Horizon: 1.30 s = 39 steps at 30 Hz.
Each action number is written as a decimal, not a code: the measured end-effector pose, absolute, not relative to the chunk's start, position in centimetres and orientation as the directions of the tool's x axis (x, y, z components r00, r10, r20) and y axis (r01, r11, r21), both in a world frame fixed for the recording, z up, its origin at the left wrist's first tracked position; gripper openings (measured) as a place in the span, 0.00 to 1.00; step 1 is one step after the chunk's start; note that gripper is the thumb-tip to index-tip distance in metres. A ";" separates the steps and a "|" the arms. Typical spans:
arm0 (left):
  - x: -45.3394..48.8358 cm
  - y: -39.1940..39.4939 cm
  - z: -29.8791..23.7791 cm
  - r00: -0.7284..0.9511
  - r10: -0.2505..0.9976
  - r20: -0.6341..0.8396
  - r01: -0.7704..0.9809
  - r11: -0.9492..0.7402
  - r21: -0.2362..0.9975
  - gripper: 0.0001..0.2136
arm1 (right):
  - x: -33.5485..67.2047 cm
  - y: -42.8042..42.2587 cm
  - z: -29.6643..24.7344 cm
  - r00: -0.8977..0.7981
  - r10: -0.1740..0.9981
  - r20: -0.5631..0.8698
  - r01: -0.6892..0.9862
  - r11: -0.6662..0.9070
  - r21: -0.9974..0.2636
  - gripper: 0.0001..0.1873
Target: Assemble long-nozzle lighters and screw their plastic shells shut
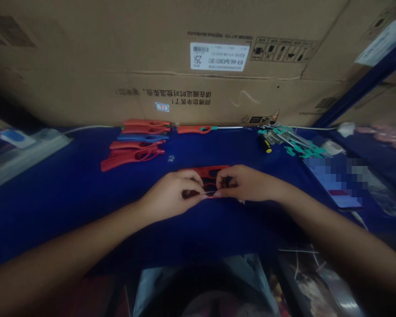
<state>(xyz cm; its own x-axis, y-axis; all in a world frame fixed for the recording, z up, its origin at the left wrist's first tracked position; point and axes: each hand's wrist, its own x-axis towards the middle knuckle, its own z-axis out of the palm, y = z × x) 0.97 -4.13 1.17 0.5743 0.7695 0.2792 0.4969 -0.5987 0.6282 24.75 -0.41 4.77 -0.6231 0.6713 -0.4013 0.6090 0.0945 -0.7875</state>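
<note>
Both of my hands are together over the middle of the blue table. My left hand [171, 196] is closed in a pinch, thumb against fingers. My right hand [247, 182] pinches from the other side. A thin pale wire-like piece [208, 192] stretches between the fingertips of the two hands; its exact kind is too small to make out. Right behind and under the fingers lies a red lighter casing [214, 169] with an oval opening, partly hidden by my hands. Another red edge shows just below the fingertips.
Red and blue lighter casings [141, 137] lie at the back left. An orange lighter [194, 129] with a metal tube rests against the cardboard box [119, 57]. Right of it are several green-and-metal lighter parts [293, 140], a black-yellow screwdriver [265, 144] and a phone [333, 185].
</note>
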 end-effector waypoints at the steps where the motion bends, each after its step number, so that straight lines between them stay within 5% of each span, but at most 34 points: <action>1: 0.9 -4.0 1.2 0.569 0.774 0.277 0.489 -0.590 0.643 0.04 | 24.9 -0.4 4.8 -0.636 0.662 -0.397 0.600 0.100 -0.793 0.11; 18: 0.7 -4.1 2.0 0.576 0.800 0.170 0.489 -0.504 0.712 0.02 | 24.8 -0.9 4.9 -0.807 0.574 -0.140 0.488 0.516 -0.704 0.06; 39: 0.8 -4.1 1.9 0.563 0.811 0.160 0.496 -0.486 0.719 0.01 | 24.7 -0.9 4.4 -0.826 0.556 -0.095 0.464 0.575 -0.674 0.05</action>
<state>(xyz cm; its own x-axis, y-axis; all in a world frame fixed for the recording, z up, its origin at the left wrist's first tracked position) 0.78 -4.07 1.87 0.5628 0.8110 0.1599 0.4961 -0.4861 0.7194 24.66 -0.92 4.43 -0.8259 0.5558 -0.0948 0.4642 0.5747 -0.6740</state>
